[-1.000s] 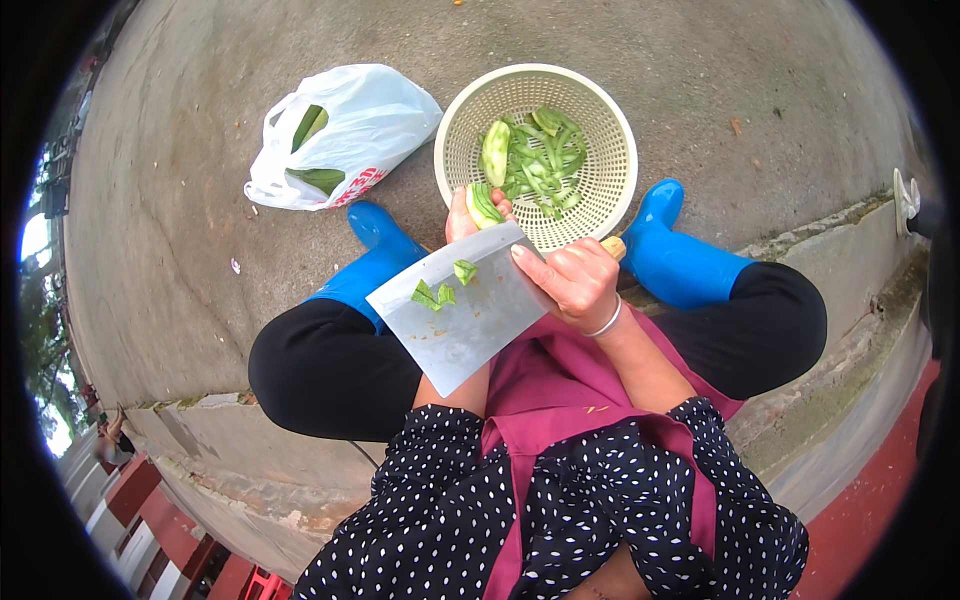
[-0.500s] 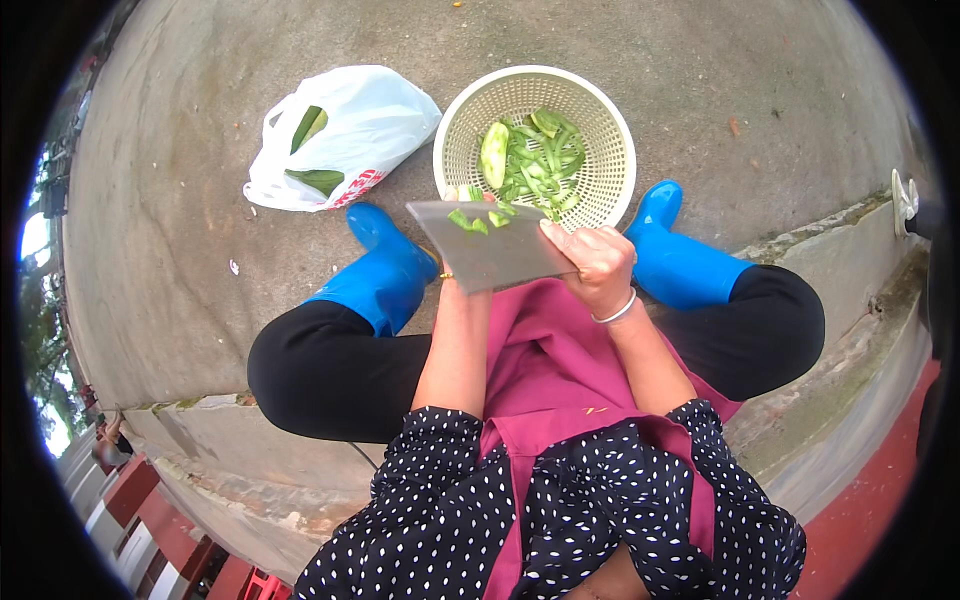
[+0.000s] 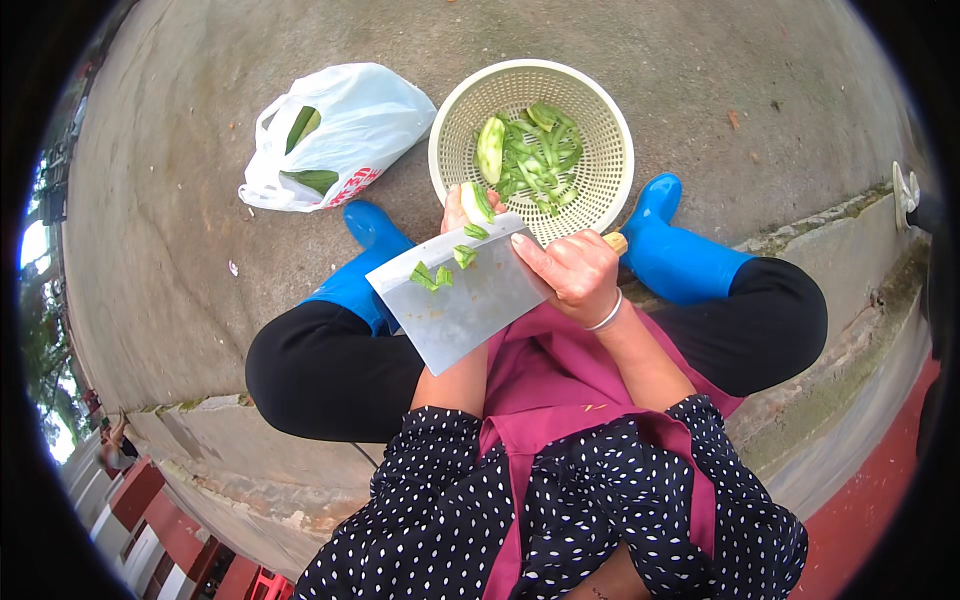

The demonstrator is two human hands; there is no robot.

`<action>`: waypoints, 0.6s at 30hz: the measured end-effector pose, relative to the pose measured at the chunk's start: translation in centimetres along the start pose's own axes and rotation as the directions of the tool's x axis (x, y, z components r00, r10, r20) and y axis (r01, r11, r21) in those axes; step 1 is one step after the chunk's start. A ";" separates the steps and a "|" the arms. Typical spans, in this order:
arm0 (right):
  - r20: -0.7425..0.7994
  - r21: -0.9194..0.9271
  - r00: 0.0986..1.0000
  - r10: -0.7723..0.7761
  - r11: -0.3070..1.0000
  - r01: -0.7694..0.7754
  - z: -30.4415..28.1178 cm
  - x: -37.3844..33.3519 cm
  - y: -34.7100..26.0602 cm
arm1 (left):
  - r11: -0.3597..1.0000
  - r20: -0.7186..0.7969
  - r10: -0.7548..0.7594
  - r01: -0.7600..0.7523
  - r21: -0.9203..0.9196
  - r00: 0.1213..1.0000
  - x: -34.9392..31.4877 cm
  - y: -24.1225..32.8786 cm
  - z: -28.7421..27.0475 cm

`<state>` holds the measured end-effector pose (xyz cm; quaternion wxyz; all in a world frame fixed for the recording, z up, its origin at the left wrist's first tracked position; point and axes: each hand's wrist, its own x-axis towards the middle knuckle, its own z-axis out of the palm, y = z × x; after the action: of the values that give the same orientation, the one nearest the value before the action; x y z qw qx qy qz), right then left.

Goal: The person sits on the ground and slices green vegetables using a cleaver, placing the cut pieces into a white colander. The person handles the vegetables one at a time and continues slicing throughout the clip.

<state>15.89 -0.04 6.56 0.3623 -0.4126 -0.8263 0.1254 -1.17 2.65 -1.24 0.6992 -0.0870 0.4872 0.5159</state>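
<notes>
My right hand [image 3: 580,272] grips a cleaver [image 3: 455,315] by its wooden handle, with the thumb on the blade. The broad blade lies tilted across my left forearm, and several green slivers [image 3: 431,276] cling to its face. Beyond the blade's upper edge, my left hand [image 3: 454,214] holds a partly peeled, pale green cucumber-like vegetable [image 3: 476,203]; the blade hides the wrist. Just ahead stands a cream plastic basket [image 3: 447,120]. It contains a pale peeled piece [image 3: 490,150] and a heap of green strips [image 3: 541,160].
A white plastic bag [image 3: 385,110] with dark green vegetables [image 3: 303,128] showing through its openings lies left of the basket. My blue boots [image 3: 655,240] flank the basket on the concrete ground. Another person's shoe [image 3: 905,195] appears at the far right.
The cleaver has swung down and left, so its face now shows more fully. The vegetable in my left hand has come into view above the blade, and the slivers sit lower.
</notes>
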 end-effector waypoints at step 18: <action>-0.054 -0.059 0.990 0.133 0.989 -0.136 0.4 -0.2 1.9 | 0.900 0.017 0.408 -0.405 0.161 0.913 -1.9 -2.2 -0.7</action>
<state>16.83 1.04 5.17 0.3602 -0.4815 -0.7910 0.1131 0.18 0.02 -1.02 0.5769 0.0691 0.5406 0.6084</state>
